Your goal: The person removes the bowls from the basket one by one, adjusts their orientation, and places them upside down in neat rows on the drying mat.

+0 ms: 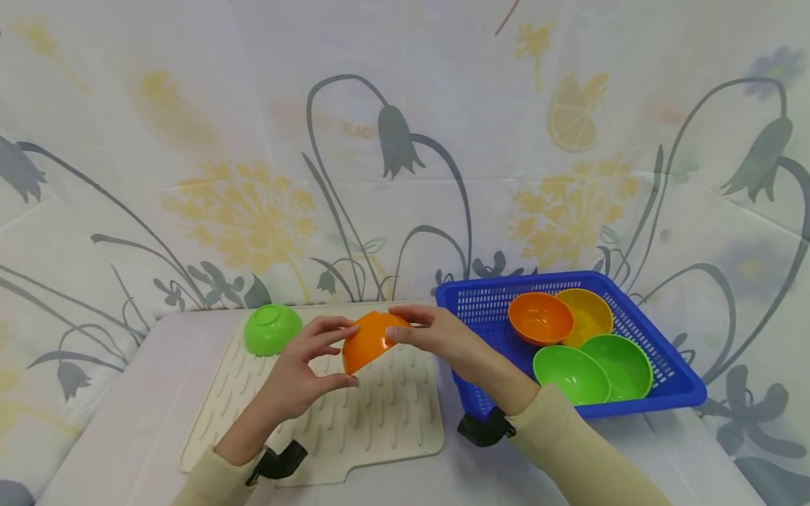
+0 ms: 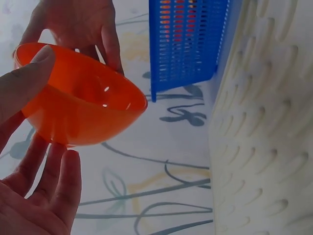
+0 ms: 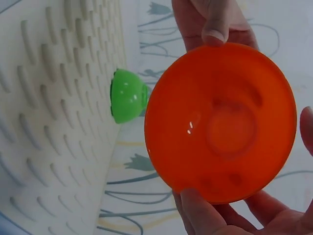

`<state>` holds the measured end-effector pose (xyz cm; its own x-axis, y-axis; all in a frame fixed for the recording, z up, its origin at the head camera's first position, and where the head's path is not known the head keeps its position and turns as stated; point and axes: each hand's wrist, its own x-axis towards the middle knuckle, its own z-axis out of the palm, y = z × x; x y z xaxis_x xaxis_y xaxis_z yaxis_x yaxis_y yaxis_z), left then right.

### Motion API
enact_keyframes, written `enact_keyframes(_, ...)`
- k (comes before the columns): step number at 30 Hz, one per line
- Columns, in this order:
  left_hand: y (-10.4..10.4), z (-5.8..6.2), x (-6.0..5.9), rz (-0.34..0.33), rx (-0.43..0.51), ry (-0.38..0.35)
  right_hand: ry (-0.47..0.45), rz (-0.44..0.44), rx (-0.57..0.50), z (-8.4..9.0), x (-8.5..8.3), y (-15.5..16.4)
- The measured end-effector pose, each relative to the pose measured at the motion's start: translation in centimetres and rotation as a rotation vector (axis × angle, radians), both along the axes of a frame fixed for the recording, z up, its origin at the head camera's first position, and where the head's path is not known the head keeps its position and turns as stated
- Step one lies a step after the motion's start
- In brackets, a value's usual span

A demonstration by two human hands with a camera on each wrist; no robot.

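- You held an orange bowl [image 1: 368,341] between both hands, lifted above the ribbed drying mat [image 1: 373,422], near the mat's far middle.
- The bowl was tipped over, its rounded bottom facing up and away from you, its open mouth turned down towards you.
- Your left hand [image 1: 297,376] gripped the bowl's left side: the thumb lay curled under the lower rim and the fingers [image 1: 329,330] reached over the top edge.
- Your right hand [image 1: 443,337] gripped the bowl's right side from above, its fingertips [image 1: 399,327] curled on the upper rim.
- The right wrist view looked straight into the bowl's hollow [image 3: 222,122], with fingers pinching the rim above and below.
- The left wrist view showed the bowl [image 2: 80,95] from the side, your left thumb [image 2: 22,81] pressed on its rim and your right hand [image 2: 80,24] behind it.
- A green bowl [image 1: 273,328] sat upside down on the mat's far left corner, well apart from your left hand.
- A blue basket [image 1: 664,372] stood just beside the mat on the right, behind your right wrist.
- In the basket lay four bowls, all mouth up: a second orange bowl [image 1: 541,318], a yellow one [image 1: 591,313] behind it, and two green ones [image 1: 571,372] nearest you, overlapping each other.
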<state>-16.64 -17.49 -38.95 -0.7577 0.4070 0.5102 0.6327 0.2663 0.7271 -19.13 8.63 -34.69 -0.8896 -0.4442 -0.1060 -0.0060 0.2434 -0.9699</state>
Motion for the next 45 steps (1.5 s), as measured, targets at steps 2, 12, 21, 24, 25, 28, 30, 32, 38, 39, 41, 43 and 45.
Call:
enact_keyframes(2,0.1,0.1,-0.1,0.0,0.001,0.014,0.0,-0.01,0.002,0.2,0.0,-0.1)
enact_keyframes(12,-0.1,0.0,-0.2,0.011,0.143,-0.331,-0.011,0.01,-0.047,0.5,0.0,0.3)
enact_keyframes(21,-0.4,-0.2,-0.4,-0.012,0.163,-0.542,0.011,0.045,-0.113,0.1,0.0,0.3)
enact_keyframes(24,-0.5,-0.3,-0.5,-0.039,0.176,-0.554,0.031,0.041,-0.115,0.1,0.3,0.0)
enact_keyframes(25,-0.6,-0.4,-0.5,-0.05,0.183,-0.554,0.046,0.041,-0.11,0.1,0.4,-0.2)
enact_keyframes(28,-0.7,-0.6,-0.5,-0.064,0.195,-0.53,0.093,0.025,-0.088,-0.1,0.9,-0.9)
enact_keyframes(30,-0.5,-0.7,-0.4,-0.048,0.193,-0.506,0.13,-0.002,-0.062,-0.4,1.3,-1.4)
enact_keyframes(32,-0.4,-0.9,-0.4,-0.017,0.186,-0.484,0.159,-0.034,-0.038,-0.6,1.6,-2.1)
enact_keyframes(38,-0.2,-1.2,-0.1,0.088,0.139,-0.458,0.158,-0.13,-0.043,-1.8,2.4,-3.7)
enact_keyframes(39,-0.2,-1.2,-0.1,0.1,0.133,-0.455,0.148,-0.146,-0.054,-2.0,2.5,-3.9)
enact_keyframes(41,-0.3,-1.4,-0.1,0.117,0.125,-0.447,0.128,-0.178,-0.078,-2.5,2.5,-4.3)
enact_keyframes(43,-0.4,-1.7,-0.3,0.126,0.12,-0.438,0.104,-0.212,-0.098,-3.0,2.6,-4.7)
enact_keyframes(45,-0.5,-2.1,-0.5,0.138,0.11,-0.431,0.072,-0.25,-0.118,-3.5,2.6,-5.1)
